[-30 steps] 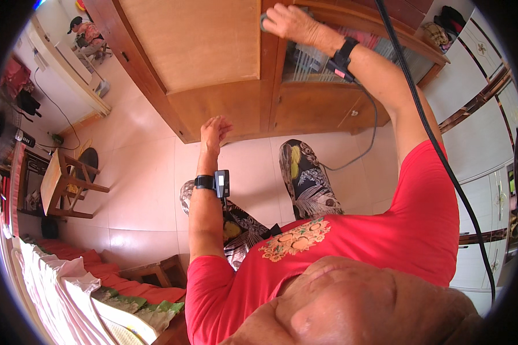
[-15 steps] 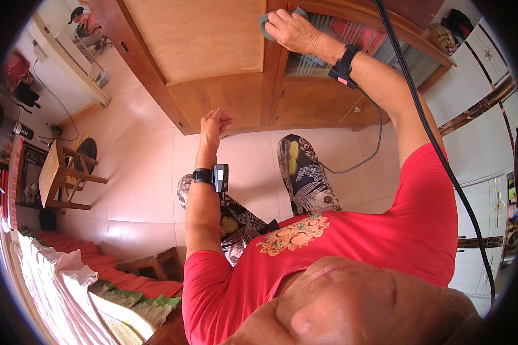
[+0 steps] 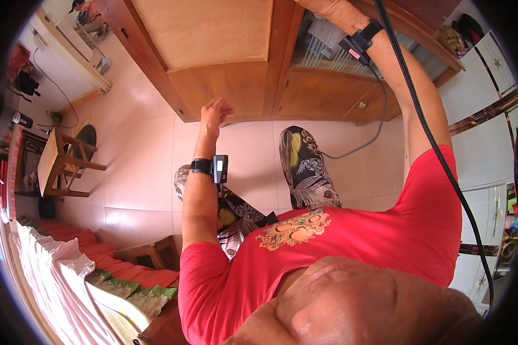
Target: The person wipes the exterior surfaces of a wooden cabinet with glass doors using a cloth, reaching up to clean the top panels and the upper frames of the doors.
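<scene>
Left hand is kinda loose, fingers half-bent, near the cabinet standing ahead on the floor, and the right hand's past the top edge so can't tell its grip.

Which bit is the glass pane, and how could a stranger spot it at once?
Find the big wooden cabinet filling the upper middle of the picture. Right of its wide tan panel, partly covered by the person's right forearm, is the glass pane. Unlike the tan panel or the wood panel below it, it is see-through and carries pale stripes.
</scene>
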A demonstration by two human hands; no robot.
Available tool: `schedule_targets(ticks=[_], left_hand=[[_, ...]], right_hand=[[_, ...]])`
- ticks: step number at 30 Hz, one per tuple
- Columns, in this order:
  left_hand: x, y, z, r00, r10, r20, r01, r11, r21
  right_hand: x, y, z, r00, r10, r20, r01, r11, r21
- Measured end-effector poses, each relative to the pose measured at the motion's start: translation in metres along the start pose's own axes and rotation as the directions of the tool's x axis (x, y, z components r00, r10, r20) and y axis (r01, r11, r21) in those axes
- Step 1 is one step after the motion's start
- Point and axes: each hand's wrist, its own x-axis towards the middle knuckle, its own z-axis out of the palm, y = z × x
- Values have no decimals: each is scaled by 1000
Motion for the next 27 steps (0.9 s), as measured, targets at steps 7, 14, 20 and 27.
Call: schedule_targets(ticks=[7, 14, 20, 27], left_hand=[[-3, 3, -1, 1000, -1, -19, 1, 1000, 8], [-7, 8, -9, 998, 19, -52, -20, 1000, -20], [-15, 13, -5, 999, 41, -32, -43, 998, -44], [-15, 15, -7, 998, 38, -40, -39, 999, -35]], right_hand=[[-64, -76, 27, 948, -145, 283, 135, 989, 53], [-105, -115, 61, 869, -354, 347, 241, 913, 329], [-32, -65, 22, 970, 1, 245, -77, 950, 302], [-128, -136, 54, 903, -270, 335, 122, 908, 402]])
